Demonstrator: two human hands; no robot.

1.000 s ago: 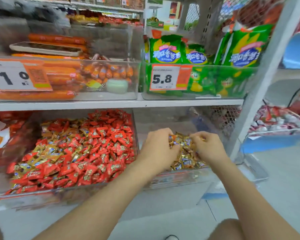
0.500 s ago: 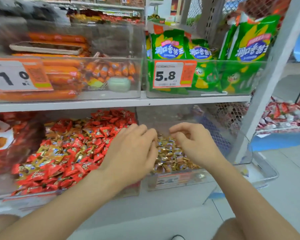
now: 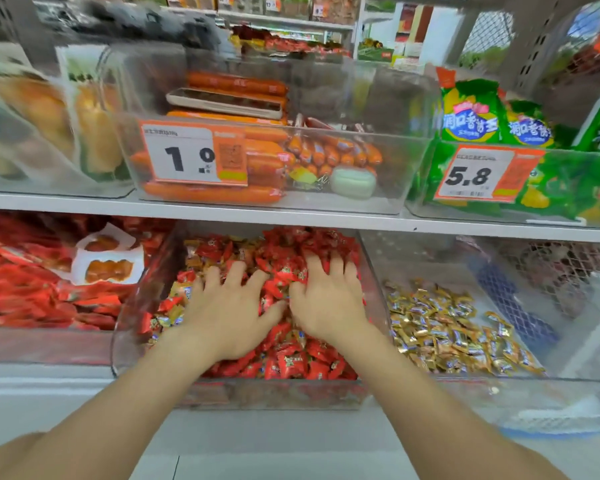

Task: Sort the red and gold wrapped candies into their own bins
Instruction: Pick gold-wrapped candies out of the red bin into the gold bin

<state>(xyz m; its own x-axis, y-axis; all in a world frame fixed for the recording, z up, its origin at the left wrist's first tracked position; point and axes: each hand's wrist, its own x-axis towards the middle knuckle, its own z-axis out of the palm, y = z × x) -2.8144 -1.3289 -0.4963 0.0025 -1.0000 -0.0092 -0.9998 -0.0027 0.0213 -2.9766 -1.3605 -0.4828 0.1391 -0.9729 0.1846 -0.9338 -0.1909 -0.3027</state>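
Centre frame, the left hand (image 3: 232,313) and right hand (image 3: 329,303) lie palm-down, fingers spread wide on the red candies (image 3: 291,365) in the middle bin (image 3: 274,396). They grip nothing I can see and are probably raking the heap for strays. Stray gold candies (image 3: 174,315) lie among the reds at that bin's left side. The gold pile (image 3: 444,330) sits in the right-hand bin (image 3: 499,393) beside it.

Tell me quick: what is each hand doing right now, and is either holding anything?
Left hand: open, fingers spread, resting on the red candies; no grip visible.
Right hand: open, fingers spread on the same pile, fingertips partly dug in; no grip visible.
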